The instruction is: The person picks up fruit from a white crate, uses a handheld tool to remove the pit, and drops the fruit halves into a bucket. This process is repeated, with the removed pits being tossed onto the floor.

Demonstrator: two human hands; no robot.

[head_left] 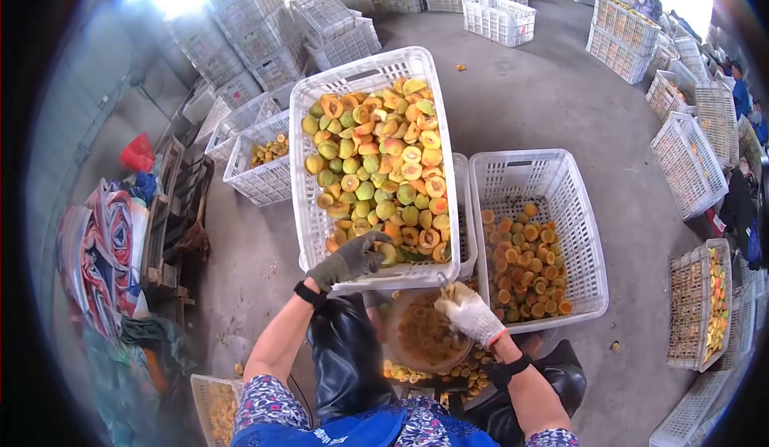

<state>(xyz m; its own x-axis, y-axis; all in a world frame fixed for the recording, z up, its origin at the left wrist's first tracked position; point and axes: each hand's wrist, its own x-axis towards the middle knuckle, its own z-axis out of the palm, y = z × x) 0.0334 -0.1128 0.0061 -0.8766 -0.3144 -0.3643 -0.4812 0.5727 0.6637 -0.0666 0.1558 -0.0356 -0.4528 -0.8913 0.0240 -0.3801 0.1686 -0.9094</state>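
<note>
My left hand (349, 263), in a dark grey glove, reaches over the near edge of a white crate (444, 66) full of halved yellow and orange fruit (376, 151). Its fingers are bent close around a fruit piece (387, 253) near that edge. In a pale, stained glove, my right hand (471, 312) is closed on a small metal tool (441, 279), whose tip sticks up by the crate's near right corner. Beneath the right hand, a round tub (392, 331) holds fruit pieces in murky liquid.
Right of the full crate stands another white crate (589, 247) with fruit halves inside. Loose fruit lies below the tub. Stacked crates (264, 38) rise at the back left, and more crates (689, 163) line the right side, where people sit. Bundled cloth (108, 247) lies at the left.
</note>
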